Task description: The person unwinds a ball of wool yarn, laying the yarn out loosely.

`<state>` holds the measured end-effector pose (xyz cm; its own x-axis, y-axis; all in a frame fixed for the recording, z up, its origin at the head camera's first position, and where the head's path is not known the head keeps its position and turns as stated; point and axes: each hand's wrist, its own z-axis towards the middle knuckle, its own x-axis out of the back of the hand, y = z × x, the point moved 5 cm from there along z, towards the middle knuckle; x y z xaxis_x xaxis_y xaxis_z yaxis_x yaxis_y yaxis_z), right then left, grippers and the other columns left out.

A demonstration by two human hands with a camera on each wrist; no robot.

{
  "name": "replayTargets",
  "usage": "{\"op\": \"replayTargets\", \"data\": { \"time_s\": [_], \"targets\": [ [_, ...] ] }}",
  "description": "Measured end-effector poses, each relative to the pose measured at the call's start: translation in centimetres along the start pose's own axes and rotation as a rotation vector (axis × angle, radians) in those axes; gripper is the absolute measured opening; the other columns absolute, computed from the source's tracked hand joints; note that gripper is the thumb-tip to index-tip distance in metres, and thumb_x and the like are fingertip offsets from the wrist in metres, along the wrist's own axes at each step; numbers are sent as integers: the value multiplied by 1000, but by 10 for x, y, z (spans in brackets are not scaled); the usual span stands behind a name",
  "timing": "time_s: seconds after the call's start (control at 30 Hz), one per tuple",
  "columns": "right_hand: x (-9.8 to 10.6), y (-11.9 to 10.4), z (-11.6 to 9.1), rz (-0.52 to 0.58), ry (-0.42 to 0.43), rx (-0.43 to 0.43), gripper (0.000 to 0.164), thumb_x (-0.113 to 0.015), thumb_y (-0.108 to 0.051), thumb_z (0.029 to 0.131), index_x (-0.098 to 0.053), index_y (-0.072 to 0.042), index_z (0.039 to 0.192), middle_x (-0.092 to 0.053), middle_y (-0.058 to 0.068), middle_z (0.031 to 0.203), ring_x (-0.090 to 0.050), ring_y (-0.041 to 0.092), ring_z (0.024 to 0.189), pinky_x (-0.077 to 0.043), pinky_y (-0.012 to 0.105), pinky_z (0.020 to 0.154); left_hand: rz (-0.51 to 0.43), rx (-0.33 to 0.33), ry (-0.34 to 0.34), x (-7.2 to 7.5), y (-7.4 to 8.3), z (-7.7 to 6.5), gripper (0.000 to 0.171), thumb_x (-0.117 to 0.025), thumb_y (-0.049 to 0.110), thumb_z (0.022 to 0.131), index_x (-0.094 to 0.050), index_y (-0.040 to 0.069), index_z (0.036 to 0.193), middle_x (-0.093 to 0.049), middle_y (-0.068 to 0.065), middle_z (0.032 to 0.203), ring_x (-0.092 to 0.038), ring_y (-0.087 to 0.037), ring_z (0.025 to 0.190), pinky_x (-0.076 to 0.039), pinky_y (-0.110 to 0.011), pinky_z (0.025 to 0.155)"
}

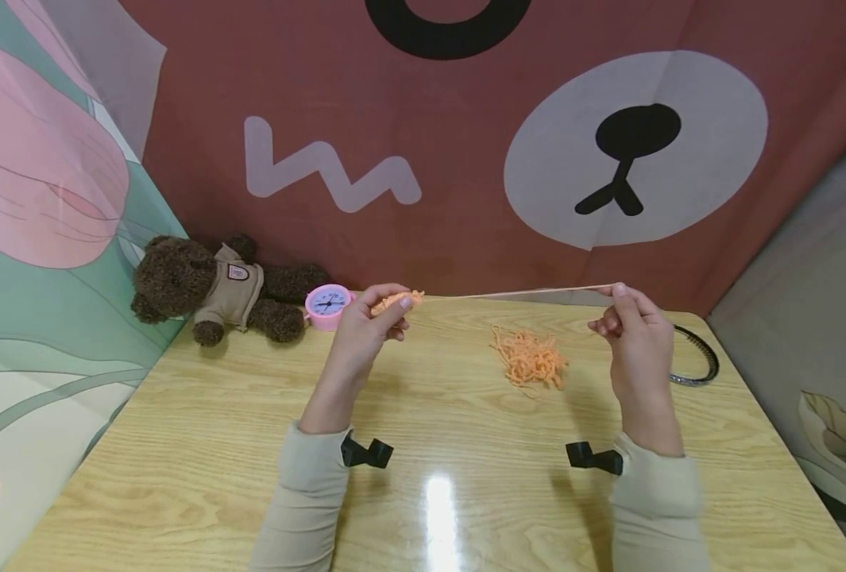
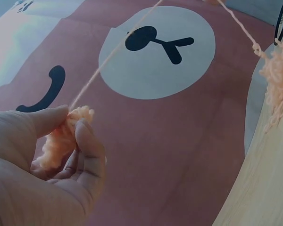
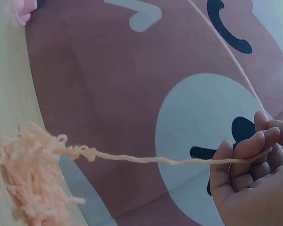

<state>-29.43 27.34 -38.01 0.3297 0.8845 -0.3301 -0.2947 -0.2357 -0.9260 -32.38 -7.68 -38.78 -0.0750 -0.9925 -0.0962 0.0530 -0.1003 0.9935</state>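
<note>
Between thumb and fingers, my left hand (image 1: 364, 327) pinches a small fuzzy orange yarn piece (image 2: 56, 148), partly hidden by the fingers. A thin orange strand (image 1: 515, 294) runs from that piece, stretched straight across to my right hand (image 1: 637, 338). There the thumb and index finger pinch the strand, both hands being raised above the table. In the right wrist view a second length of yarn (image 3: 155, 160) passes through the curled lower fingers and leads to the tangled orange yarn pile (image 1: 530, 359). That pile lies on the table between the two hands.
A brown teddy bear (image 1: 235, 290) in a beige shirt lies at the back left of the wooden table (image 1: 194, 461). Beside it stands a pink clock (image 1: 328, 303). A dark, shiny hoop (image 1: 705, 357) lies behind the right hand. A printed bear curtain (image 1: 465, 159) hangs behind.
</note>
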Motion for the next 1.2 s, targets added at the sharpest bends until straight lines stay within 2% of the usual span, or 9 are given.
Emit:
{"op": "replayTargets", "data": {
  "time_s": [0.17, 0.47, 0.63, 0.8, 0.97, 1.07, 1.2],
  "targets": [
    [13, -3, 3, 85, 35, -24, 38, -69, -33, 96, -70, 2, 110, -46, 0, 62, -47, 14, 56, -57, 25, 63, 5, 8, 29, 5, 1, 1, 21, -65, 23, 101, -67, 10, 118, -63, 5, 91, -59, -9, 68, -52, -21, 59],
    [36, -7, 8, 289, 119, -49, 36, -75, -30, 91, -70, 2, 108, -47, 2, 67, -45, 16, 56, -54, 26, 58, -69, 11, 89, 17, 1, 3, 16, -59, 27, 104, -62, 14, 113, -63, 7, 85, -59, -8, 66, -51, -20, 58],
    [45, -9, 11, 365, 174, -52, 33, -76, -27, 90, -69, 3, 105, -46, 3, 67, -44, 16, 55, -54, 28, 56, -148, -16, 137, 25, 3, 4, 9, -62, 22, 103, -58, 16, 109, -65, 8, 77, -58, -6, 60, -51, -19, 54],
    [50, -9, 13, 402, 192, -62, 30, -74, -24, 93, -69, 3, 105, -45, 3, 66, -44, 17, 54, -54, 29, 55, -211, -25, 167, 31, 4, 5, 18, -65, 14, 100, -55, 17, 115, -65, 9, 75, -62, -6, 60, -52, -19, 55],
    [59, -9, 13, 452, 212, -70, 29, -72, -23, 95, -68, 4, 106, -45, 4, 65, -43, 18, 53, -53, 31, 55, -257, -59, 202, 40, 6, 5, 25, -66, 9, 99, -56, 7, 122, -64, 5, 85, -63, -8, 63, -54, -19, 59],
    [67, -9, 14, 474, 247, -80, 28, -72, -23, 95, -68, 3, 106, -45, 4, 65, -43, 19, 53, -53, 32, 55, -286, -80, 221, 46, 7, 5, 23, -65, 9, 99, -58, 7, 121, -65, 4, 86, -63, -9, 63, -53, -20, 59],
    [76, -7, 14, 471, 292, -103, 26, -70, -22, 96, -68, 2, 105, -48, 5, 66, -44, 19, 54, -51, 32, 54, -319, -95, 243, 50, 8, 5, 17, -64, 9, 100, -59, 13, 115, -65, 4, 82, -65, -9, 65, -53, -19, 59]
  ]
}}
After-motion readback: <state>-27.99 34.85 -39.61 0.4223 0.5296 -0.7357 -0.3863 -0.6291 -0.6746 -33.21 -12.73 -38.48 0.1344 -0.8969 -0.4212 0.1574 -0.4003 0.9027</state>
